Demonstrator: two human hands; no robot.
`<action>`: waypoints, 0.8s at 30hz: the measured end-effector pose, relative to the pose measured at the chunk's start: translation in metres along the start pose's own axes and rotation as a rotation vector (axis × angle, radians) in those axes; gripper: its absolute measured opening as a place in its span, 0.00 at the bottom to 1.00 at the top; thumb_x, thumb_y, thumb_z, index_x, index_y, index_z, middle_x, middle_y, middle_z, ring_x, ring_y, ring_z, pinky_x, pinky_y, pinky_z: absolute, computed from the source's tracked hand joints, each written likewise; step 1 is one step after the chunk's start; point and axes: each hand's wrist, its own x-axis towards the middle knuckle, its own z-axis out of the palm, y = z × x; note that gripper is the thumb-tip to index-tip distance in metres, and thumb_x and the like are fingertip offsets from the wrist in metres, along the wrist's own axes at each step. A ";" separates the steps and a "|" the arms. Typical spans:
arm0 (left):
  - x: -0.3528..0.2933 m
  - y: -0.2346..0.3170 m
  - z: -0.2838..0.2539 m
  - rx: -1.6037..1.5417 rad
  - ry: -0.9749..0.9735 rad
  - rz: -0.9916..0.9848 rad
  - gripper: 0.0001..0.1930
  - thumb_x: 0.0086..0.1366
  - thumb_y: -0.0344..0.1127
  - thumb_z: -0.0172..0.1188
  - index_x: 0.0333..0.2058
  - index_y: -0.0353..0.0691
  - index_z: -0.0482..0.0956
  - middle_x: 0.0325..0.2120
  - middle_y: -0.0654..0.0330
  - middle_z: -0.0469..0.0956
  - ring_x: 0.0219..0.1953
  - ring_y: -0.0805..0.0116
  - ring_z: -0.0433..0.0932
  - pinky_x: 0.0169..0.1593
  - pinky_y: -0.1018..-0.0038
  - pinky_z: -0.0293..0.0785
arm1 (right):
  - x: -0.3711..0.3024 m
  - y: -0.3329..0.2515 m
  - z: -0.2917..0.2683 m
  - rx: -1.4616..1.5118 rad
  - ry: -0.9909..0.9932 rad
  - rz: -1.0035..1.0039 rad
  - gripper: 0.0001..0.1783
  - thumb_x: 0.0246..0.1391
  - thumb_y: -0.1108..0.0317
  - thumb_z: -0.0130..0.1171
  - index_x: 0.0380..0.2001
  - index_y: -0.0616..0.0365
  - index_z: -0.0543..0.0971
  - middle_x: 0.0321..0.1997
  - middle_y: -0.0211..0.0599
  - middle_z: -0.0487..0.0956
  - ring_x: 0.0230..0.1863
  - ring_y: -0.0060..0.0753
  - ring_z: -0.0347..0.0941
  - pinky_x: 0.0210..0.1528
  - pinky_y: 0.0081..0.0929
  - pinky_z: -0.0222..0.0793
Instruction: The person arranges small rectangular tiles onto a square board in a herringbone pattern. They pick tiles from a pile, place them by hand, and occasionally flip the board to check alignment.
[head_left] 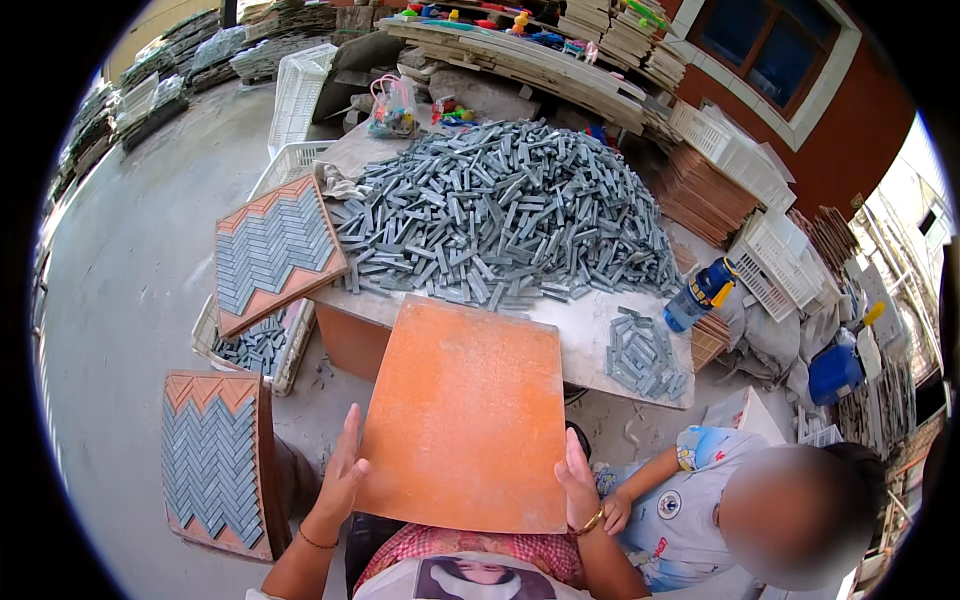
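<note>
A plain orange rectangular board (465, 415) is in front of me, tilted slightly, its far edge over the table's front edge. My left hand (343, 472) presses against its left side, fingers stretched along the edge. On the opposite edge, my right hand (576, 482) holds the board in the same way. Beyond it, a big heap of small grey stone strips (510, 210) covers much of the table (590, 320). At the heap's left lies a tilted board with strips set in a herringbone pattern (275, 250). Another herringbone board (212, 460) tops a stack left of my left hand.
A person (690, 500) is close at my right, a hand near my right wrist. A blue bottle (700, 295) stands at the table's right, beside a smaller group of strips (645, 355). White crates (775, 265) and brown boards (703, 195) are stacked beyond. A crate of strips (290, 360) sits at left.
</note>
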 end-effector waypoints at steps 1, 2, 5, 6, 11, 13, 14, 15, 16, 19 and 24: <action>0.006 0.013 -0.004 -0.154 0.010 -0.007 0.41 0.61 0.53 0.46 0.62 0.30 0.41 0.65 0.51 0.41 0.67 0.61 0.35 0.66 0.67 0.30 | 0.001 -0.029 0.011 0.054 -0.044 0.037 0.43 0.56 0.57 0.50 0.63 0.69 0.40 0.69 0.46 0.45 0.69 0.35 0.39 0.67 0.30 0.35; 0.019 0.030 -0.008 -0.308 0.015 -0.002 0.41 0.62 0.55 0.44 0.62 0.30 0.42 0.65 0.51 0.41 0.68 0.61 0.35 0.66 0.66 0.31 | 0.007 -0.045 0.011 0.263 -0.101 0.070 0.44 0.56 0.52 0.49 0.63 0.69 0.41 0.68 0.45 0.46 0.69 0.36 0.41 0.67 0.31 0.36; 0.064 0.110 0.014 -0.295 0.007 0.164 0.38 0.65 0.57 0.38 0.61 0.29 0.49 0.64 0.51 0.45 0.67 0.62 0.37 0.66 0.68 0.34 | 0.034 -0.095 0.007 0.322 -0.141 0.035 0.50 0.54 0.38 0.44 0.63 0.68 0.43 0.67 0.48 0.48 0.67 0.38 0.46 0.66 0.34 0.42; 0.085 0.124 0.019 -0.322 -0.028 0.220 0.36 0.66 0.57 0.37 0.60 0.29 0.52 0.63 0.52 0.47 0.67 0.62 0.38 0.65 0.69 0.36 | 0.048 -0.112 0.004 0.316 -0.127 0.034 0.50 0.53 0.35 0.41 0.62 0.68 0.46 0.67 0.46 0.50 0.65 0.37 0.49 0.65 0.33 0.44; 0.142 0.160 0.029 -0.030 -0.060 0.515 0.31 0.67 0.56 0.34 0.50 0.32 0.68 0.51 0.54 0.68 0.59 0.65 0.58 0.62 0.68 0.46 | 0.097 -0.148 -0.017 0.274 -0.113 -0.018 0.53 0.48 0.26 0.36 0.60 0.67 0.55 0.62 0.40 0.58 0.57 0.35 0.57 0.61 0.31 0.49; 0.155 0.162 0.027 0.142 -0.015 0.481 0.27 0.68 0.53 0.36 0.45 0.33 0.72 0.45 0.55 0.72 0.54 0.67 0.64 0.59 0.69 0.51 | 0.102 -0.150 -0.020 0.230 -0.108 -0.044 0.54 0.47 0.25 0.36 0.60 0.65 0.57 0.61 0.38 0.61 0.56 0.35 0.58 0.61 0.32 0.48; 0.158 0.162 0.025 0.233 0.011 0.455 0.26 0.68 0.52 0.37 0.43 0.34 0.74 0.42 0.56 0.74 0.52 0.67 0.67 0.58 0.70 0.54 | 0.104 -0.149 -0.020 0.238 -0.112 -0.059 0.53 0.47 0.25 0.36 0.60 0.64 0.57 0.60 0.38 0.62 0.56 0.36 0.57 0.61 0.34 0.47; 0.159 0.166 0.027 0.183 0.024 0.446 0.23 0.68 0.49 0.40 0.39 0.35 0.77 0.38 0.57 0.76 0.47 0.70 0.70 0.55 0.72 0.59 | 0.106 -0.148 -0.018 0.246 -0.117 -0.075 0.53 0.46 0.25 0.36 0.60 0.62 0.57 0.60 0.37 0.62 0.56 0.38 0.57 0.61 0.35 0.46; 0.160 0.170 0.026 0.202 0.016 0.389 0.23 0.68 0.49 0.40 0.39 0.35 0.77 0.38 0.57 0.76 0.47 0.71 0.70 0.55 0.73 0.60 | 0.107 -0.147 -0.017 0.254 -0.123 -0.091 0.53 0.46 0.24 0.36 0.60 0.61 0.58 0.60 0.37 0.63 0.57 0.39 0.57 0.62 0.37 0.45; 0.166 0.178 0.027 0.233 -0.022 0.304 0.23 0.68 0.49 0.40 0.38 0.34 0.77 0.38 0.58 0.76 0.43 0.73 0.71 0.53 0.74 0.62 | 0.107 -0.148 -0.026 0.213 -0.141 -0.112 0.54 0.44 0.23 0.36 0.60 0.59 0.57 0.63 0.38 0.58 0.61 0.43 0.53 0.63 0.40 0.42; 0.169 0.178 0.032 0.251 0.057 0.369 0.23 0.65 0.51 0.45 0.34 0.37 0.80 0.30 0.61 0.78 0.34 0.74 0.71 0.44 0.77 0.63 | 0.108 -0.145 -0.019 0.166 -0.087 -0.133 0.52 0.45 0.25 0.38 0.61 0.57 0.54 0.65 0.40 0.54 0.64 0.47 0.48 0.65 0.43 0.39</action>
